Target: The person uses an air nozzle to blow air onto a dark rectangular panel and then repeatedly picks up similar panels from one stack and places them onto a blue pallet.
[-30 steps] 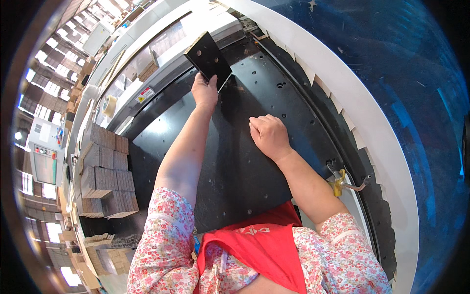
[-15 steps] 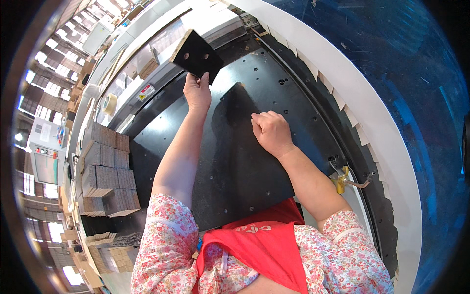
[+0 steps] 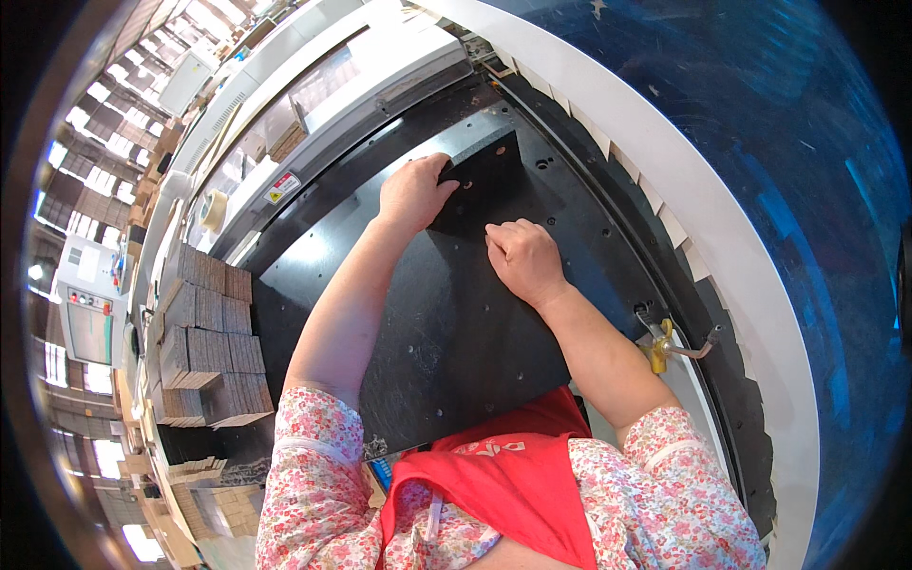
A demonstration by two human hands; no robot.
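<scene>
Between the thumb and fingers of my left hand (image 3: 415, 195) is the near left end of a flat black panel (image 3: 492, 169) with round holes. The panel appears to stand on its long edge on the black work table (image 3: 446, 323), its narrow top edge facing up. My right hand (image 3: 527, 258) is curled closed just below and right of the panel, low over the tabletop. Whatever its fingers may hold is hidden.
Several stacks of thin boards (image 3: 214, 332) stand at the table's left edge. Behind the table runs a white machine (image 3: 418, 66) with a roll of tape (image 3: 214, 209) on it. At the right are a yellow air gun (image 3: 662, 347) and a curved white rim (image 3: 760, 313).
My left hand has brought the panel down and to the right, from raised in the air to the tabletop near my right hand. The right hand has barely moved.
</scene>
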